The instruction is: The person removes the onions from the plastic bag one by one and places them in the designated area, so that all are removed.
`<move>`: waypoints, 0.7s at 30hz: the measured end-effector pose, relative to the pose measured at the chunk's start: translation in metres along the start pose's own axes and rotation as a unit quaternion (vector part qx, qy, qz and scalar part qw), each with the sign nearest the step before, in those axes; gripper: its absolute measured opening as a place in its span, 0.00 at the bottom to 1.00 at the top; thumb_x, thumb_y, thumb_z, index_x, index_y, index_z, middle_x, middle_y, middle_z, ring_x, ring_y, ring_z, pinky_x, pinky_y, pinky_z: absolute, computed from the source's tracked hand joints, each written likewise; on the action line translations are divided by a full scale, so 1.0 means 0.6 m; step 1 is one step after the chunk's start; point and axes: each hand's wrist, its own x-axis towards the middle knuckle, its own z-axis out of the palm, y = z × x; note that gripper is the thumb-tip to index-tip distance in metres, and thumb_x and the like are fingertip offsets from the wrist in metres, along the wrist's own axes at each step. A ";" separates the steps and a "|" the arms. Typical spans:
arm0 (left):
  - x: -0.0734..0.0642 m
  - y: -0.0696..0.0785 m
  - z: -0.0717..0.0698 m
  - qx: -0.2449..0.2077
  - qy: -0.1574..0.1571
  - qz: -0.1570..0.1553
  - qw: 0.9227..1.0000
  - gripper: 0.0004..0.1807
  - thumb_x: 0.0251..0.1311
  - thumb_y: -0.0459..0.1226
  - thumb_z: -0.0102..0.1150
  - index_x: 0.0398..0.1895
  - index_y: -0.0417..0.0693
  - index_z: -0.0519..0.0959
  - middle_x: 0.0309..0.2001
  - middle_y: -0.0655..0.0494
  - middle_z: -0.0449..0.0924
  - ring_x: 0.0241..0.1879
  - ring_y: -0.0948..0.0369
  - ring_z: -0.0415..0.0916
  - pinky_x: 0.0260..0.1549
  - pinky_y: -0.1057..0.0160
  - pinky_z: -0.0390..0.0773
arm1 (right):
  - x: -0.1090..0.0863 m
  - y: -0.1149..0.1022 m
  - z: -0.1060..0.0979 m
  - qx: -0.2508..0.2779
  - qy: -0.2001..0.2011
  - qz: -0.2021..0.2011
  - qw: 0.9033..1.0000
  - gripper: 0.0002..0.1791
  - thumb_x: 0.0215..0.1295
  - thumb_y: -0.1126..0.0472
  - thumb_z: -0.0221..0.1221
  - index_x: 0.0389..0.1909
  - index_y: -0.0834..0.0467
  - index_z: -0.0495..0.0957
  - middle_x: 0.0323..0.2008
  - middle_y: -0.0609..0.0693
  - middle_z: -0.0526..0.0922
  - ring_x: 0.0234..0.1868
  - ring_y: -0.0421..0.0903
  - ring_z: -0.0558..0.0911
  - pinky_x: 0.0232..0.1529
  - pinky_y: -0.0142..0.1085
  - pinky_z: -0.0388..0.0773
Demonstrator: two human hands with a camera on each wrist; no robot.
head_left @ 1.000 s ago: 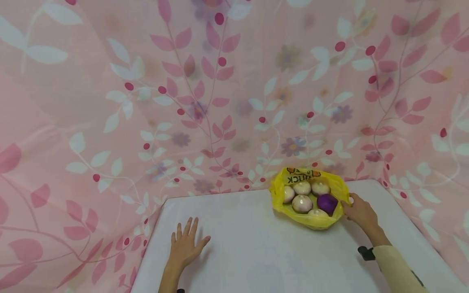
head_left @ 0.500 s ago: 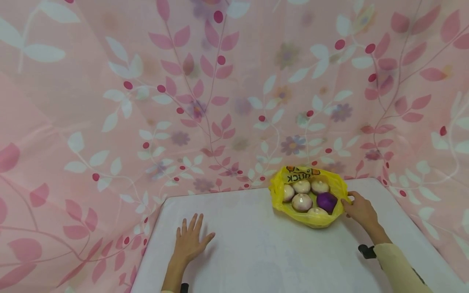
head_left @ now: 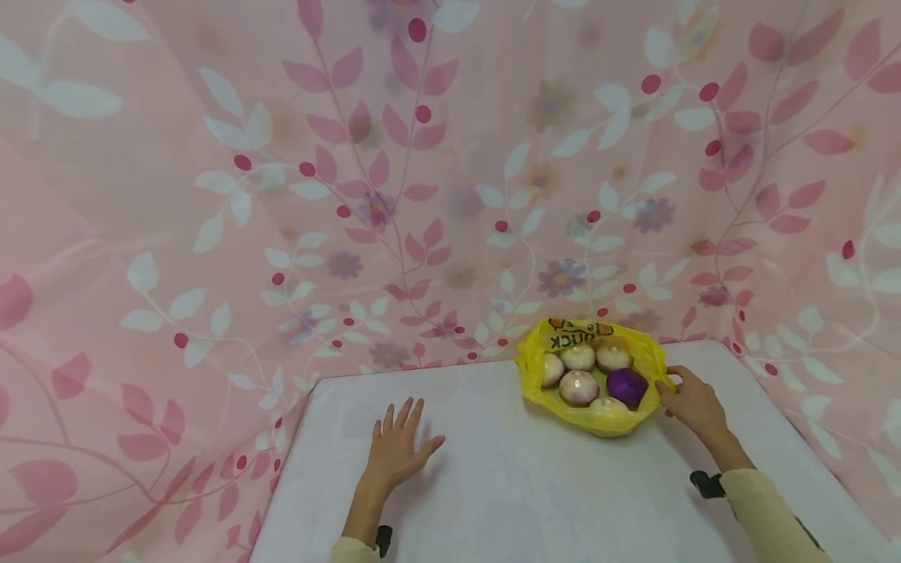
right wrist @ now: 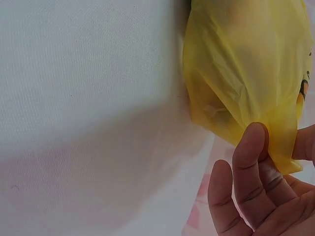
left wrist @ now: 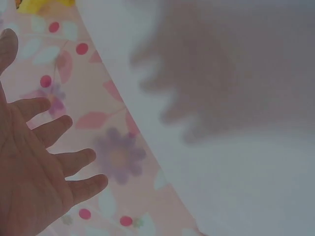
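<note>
A yellow plastic bag (head_left: pixel 563 413) with black lettering stands at the back right of the table, its mouth wide and facing up. Inside lie several pale, glossy, onion-like round vegetables (head_left: pixel 579 388) and one dark purple round thing (head_left: pixel 626 388). My right hand (head_left: pixel 695 403) pinches the bag's right edge between thumb and fingers; the right wrist view shows the yellow film (right wrist: pixel 236 64) gathered among the fingers. Over the front left of the table hovers my left hand (head_left: pixel 396 450), fingers straight and spread, holding nothing. Its palm (left wrist: pixel 34 182) shows in the left wrist view.
The table (head_left: pixel 507 500) has a white cover, and the bag sits near its back edge. Behind and at both sides hangs a pink floral cloth (head_left: pixel 464 195). Dark straps with black pieces (head_left: pixel 707 484) sit at the wrists.
My left hand has moved to the right and slightly forward over the table, fingers still spread. My right hand keeps its pinch on the bag, and the bag has barely shifted.
</note>
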 end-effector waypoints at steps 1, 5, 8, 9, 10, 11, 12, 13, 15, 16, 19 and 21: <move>0.004 0.006 0.002 0.000 -0.002 0.003 1.000 0.47 0.60 0.68 0.49 0.75 0.51 0.61 0.73 0.46 0.60 0.70 0.34 0.53 0.61 0.29 0.54 | -0.001 0.000 -0.001 0.002 0.002 -0.002 1.000 0.33 0.74 0.48 0.51 0.64 0.71 0.61 0.24 0.52 0.82 0.24 0.51 0.82 0.22 0.39 0.72; 0.021 0.028 0.013 -0.004 0.007 0.019 1.000 0.47 0.60 0.69 0.47 0.75 0.51 0.61 0.72 0.47 0.61 0.69 0.35 0.54 0.60 0.29 0.55 | -0.001 -0.003 -0.002 0.003 -0.001 -0.007 1.000 0.33 0.74 0.47 0.51 0.64 0.71 0.61 0.26 0.53 0.83 0.24 0.51 0.83 0.21 0.40 0.72; 0.035 0.047 0.018 -0.003 0.021 0.035 0.999 0.47 0.61 0.69 0.46 0.75 0.51 0.61 0.72 0.48 0.62 0.69 0.36 0.55 0.60 0.30 0.56 | 0.003 -0.007 -0.002 0.001 -0.003 -0.010 1.000 0.33 0.74 0.46 0.51 0.64 0.70 0.62 0.25 0.52 0.83 0.24 0.51 0.82 0.22 0.39 0.72; 0.039 0.054 0.020 -0.002 0.025 0.041 0.999 0.46 0.61 0.69 0.46 0.75 0.51 0.61 0.72 0.48 0.62 0.69 0.36 0.56 0.60 0.31 0.57 | 0.004 -0.008 -0.002 0.001 -0.004 -0.010 1.000 0.33 0.74 0.47 0.51 0.64 0.70 0.62 0.25 0.51 0.82 0.24 0.51 0.82 0.22 0.39 0.72; 0.044 0.061 0.023 -0.001 0.028 0.048 0.998 0.46 0.61 0.69 0.46 0.75 0.51 0.61 0.72 0.47 0.62 0.69 0.37 0.56 0.60 0.31 0.57 | 0.005 -0.007 -0.001 0.001 -0.005 -0.011 1.000 0.33 0.74 0.47 0.51 0.64 0.70 0.62 0.24 0.51 0.82 0.24 0.51 0.81 0.22 0.39 0.71; 0.049 0.069 0.025 0.000 0.030 0.055 0.998 0.46 0.62 0.69 0.46 0.75 0.51 0.61 0.72 0.47 0.62 0.69 0.37 0.57 0.60 0.32 0.58 | 0.005 -0.006 0.000 0.000 -0.004 -0.011 1.000 0.33 0.73 0.47 0.51 0.64 0.70 0.62 0.23 0.50 0.82 0.24 0.50 0.81 0.22 0.39 0.71; 0.053 0.077 0.026 0.001 0.027 0.061 0.998 0.46 0.62 0.69 0.45 0.75 0.51 0.61 0.72 0.47 0.62 0.69 0.37 0.57 0.60 0.32 0.58 | 0.004 -0.005 0.000 0.000 -0.004 -0.011 1.000 0.32 0.73 0.47 0.51 0.64 0.70 0.62 0.23 0.50 0.81 0.23 0.50 0.81 0.22 0.39 0.71; 0.056 0.085 0.029 0.000 0.025 0.068 0.997 0.46 0.62 0.69 0.45 0.75 0.51 0.61 0.72 0.46 0.62 0.69 0.37 0.57 0.60 0.32 0.59 | 0.003 -0.003 0.001 0.000 -0.005 -0.011 1.000 0.32 0.73 0.48 0.51 0.64 0.70 0.62 0.22 0.49 0.81 0.23 0.50 0.80 0.22 0.39 0.71; 0.063 0.100 0.032 -0.002 0.017 0.075 0.997 0.46 0.62 0.69 0.44 0.75 0.51 0.60 0.72 0.45 0.62 0.69 0.38 0.58 0.61 0.33 0.60 | 0.000 0.000 0.002 -0.002 -0.008 -0.009 1.000 0.32 0.73 0.48 0.51 0.64 0.71 0.61 0.22 0.49 0.81 0.22 0.48 0.79 0.22 0.39 0.71; 0.067 0.107 0.034 -0.004 0.015 0.078 0.997 0.46 0.62 0.69 0.44 0.75 0.51 0.61 0.72 0.45 0.62 0.69 0.39 0.59 0.61 0.34 0.60 | -0.002 0.002 0.003 -0.004 -0.006 -0.009 1.000 0.32 0.73 0.48 0.51 0.64 0.70 0.62 0.22 0.48 0.81 0.22 0.48 0.79 0.22 0.39 0.71; 0.079 0.127 0.037 -0.004 0.010 0.085 0.996 0.47 0.61 0.70 0.45 0.75 0.52 0.61 0.72 0.46 0.63 0.67 0.42 0.62 0.61 0.37 0.62 | -0.004 0.005 0.003 -0.005 -0.001 -0.014 1.000 0.32 0.73 0.47 0.51 0.63 0.70 0.62 0.22 0.49 0.81 0.22 0.47 0.79 0.21 0.39 0.71; 0.087 0.139 0.039 -0.001 0.005 0.088 0.996 0.47 0.60 0.70 0.46 0.75 0.53 0.61 0.72 0.47 0.63 0.67 0.44 0.64 0.61 0.40 0.63 | -0.005 0.007 0.002 -0.006 0.004 -0.018 1.000 0.32 0.73 0.47 0.51 0.63 0.70 0.62 0.23 0.49 0.82 0.22 0.48 0.80 0.21 0.40 0.71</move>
